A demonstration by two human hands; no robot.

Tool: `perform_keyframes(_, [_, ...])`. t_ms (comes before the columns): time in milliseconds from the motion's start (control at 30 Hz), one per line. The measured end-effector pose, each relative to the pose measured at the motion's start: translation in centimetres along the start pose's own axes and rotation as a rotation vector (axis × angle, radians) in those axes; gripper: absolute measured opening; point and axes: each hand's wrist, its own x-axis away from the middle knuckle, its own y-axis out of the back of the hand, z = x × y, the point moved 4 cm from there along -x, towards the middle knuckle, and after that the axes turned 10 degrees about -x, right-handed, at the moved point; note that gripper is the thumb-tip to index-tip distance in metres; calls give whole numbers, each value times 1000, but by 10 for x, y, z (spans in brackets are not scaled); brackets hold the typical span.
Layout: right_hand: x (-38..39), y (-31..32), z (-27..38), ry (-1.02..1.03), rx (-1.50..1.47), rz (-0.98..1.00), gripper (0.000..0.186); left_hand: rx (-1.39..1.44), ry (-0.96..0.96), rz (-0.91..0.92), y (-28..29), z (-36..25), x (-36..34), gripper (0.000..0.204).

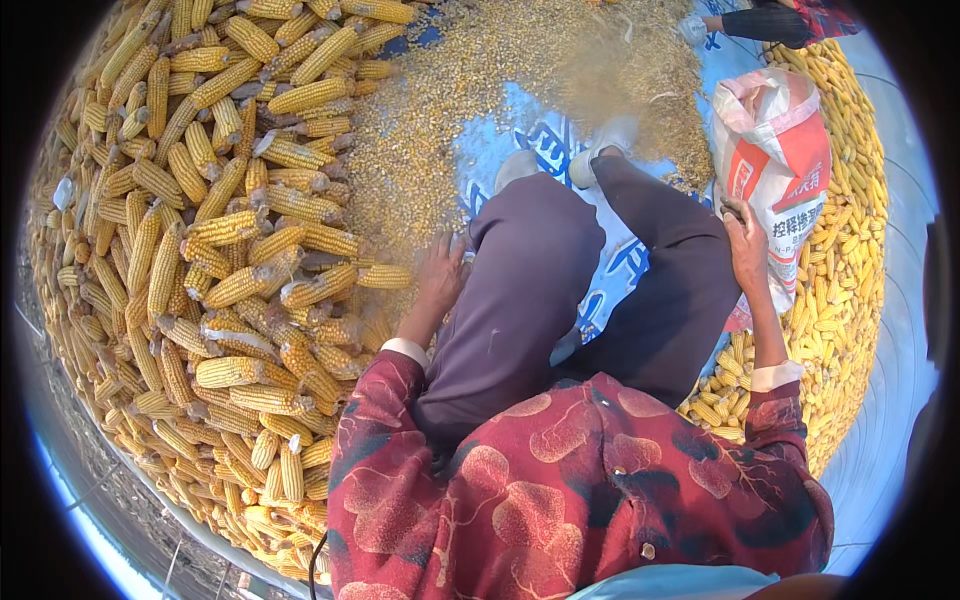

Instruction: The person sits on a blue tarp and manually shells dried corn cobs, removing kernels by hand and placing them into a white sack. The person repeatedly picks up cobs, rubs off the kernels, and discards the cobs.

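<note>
My left hand (pixel 440 272) rests beside my left thigh, next to the heap of corn cobs (pixel 240 285). Its fingers look loosely stretched toward loose corn kernels (pixel 420 130), and nothing shows in them. Beside my right knee, my right hand (pixel 744 243) lies close against a white and red woven sack (pixel 765 140). Its fingers are slightly bent and seem to hold nothing; whether they touch the sack I cannot tell. The sack stands upright with its mouth open, its contents hidden.
My legs stretch forward over a blue and white printed sheet (pixel 515 100) strewn with kernels. More yellow cobs (pixel 845 270) lie along the right. At the far right is another person's gloved hand (pixel 692 30) with a dark sleeve (pixel 765 25). Blurred dust or kernels hang beyond my feet.
</note>
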Motion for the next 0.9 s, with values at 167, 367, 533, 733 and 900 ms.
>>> perform_keyframes(167, [-10, 4, -19, -133, -79, 43, 31, -469, -400, -31, -1, -43, -50, 58])
perform_keyframes(367, [-15, 3, -6, -277, -23, 50, 28, -662, -507, 181, -2, 0, -119, 53])
perform_keyframes(533, [-13, -6, 5, -330, -50, 40, 27, -874, -16, 335, 72, 72, -198, 50])
perform_keyframes(733, [-6, -9, 0, -360, -53, 39, 26, -1003, 14, -366, 128, 57, -223, 53])
perform_keyframes(900, [0, -2, -7, -310, -75, 56, 26, -635, -405, -6, -2, -6, -200, 58])
